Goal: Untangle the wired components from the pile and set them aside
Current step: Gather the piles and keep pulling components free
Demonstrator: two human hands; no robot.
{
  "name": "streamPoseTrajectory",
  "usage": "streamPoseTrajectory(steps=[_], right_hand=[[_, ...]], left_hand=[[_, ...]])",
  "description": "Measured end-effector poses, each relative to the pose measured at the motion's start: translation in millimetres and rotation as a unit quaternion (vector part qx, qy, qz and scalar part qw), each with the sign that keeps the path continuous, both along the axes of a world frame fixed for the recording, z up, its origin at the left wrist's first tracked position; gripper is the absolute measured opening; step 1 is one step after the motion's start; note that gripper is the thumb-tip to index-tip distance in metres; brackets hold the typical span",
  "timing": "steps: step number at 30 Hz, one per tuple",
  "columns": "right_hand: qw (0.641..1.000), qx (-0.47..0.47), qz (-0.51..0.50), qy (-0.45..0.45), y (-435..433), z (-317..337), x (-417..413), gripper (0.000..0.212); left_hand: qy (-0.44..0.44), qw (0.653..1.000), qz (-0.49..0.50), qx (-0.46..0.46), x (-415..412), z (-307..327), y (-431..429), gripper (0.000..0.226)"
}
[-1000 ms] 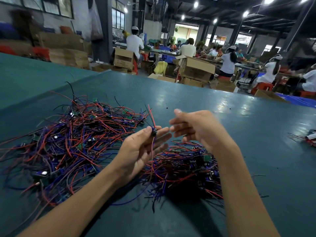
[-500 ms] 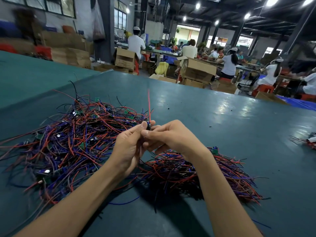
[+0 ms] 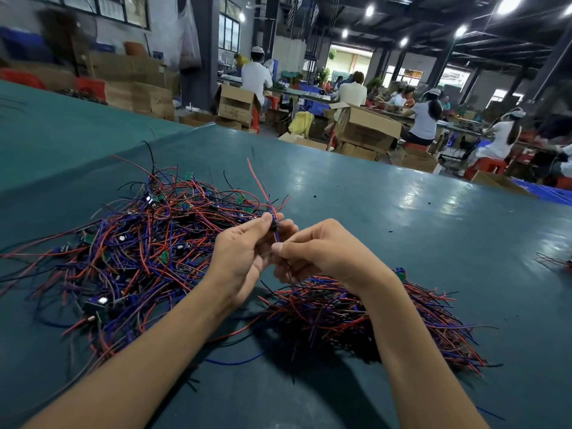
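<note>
A big tangled pile of red, blue and black wired components with small green boards covers the left of the green table. My left hand pinches one small black component between thumb and fingertips, its red wire sticking upward. My right hand pinches the component's wires just below it. A smaller, straighter heap of components lies under my right wrist.
A few more wired parts lie at the table's right edge. Small black bits dot the table beyond my hands. Cardboard boxes and seated people at benches fill the background past the far edge.
My hands came together on the component, then my right hand slid down along its wires. The view shifted, showing more of the right heap.
</note>
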State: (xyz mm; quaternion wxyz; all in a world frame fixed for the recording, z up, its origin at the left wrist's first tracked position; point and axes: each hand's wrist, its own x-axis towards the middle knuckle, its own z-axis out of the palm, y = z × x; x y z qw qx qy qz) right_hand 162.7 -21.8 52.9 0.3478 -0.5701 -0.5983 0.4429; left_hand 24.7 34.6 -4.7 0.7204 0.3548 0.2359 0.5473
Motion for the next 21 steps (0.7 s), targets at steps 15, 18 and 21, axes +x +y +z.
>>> streamPoseTrajectory(steps=[15,18,21], right_hand=[[0.975,-0.100,0.148,-0.129,-26.2,25.8,-12.3,0.025],[0.972,-0.109,0.157,-0.135,-27.6,26.7,-13.2,0.026],[0.972,-0.128,0.157,-0.119,-29.3,26.4,-16.3,0.034]], left_hand=[[-0.012,0.997,0.065,-0.033,-14.2,1.5,16.4,0.023],[-0.012,0.998,0.059,-0.032,-12.3,1.0,15.2,0.021],[-0.020,0.998,0.055,-0.033,-14.2,2.1,17.0,0.019]])
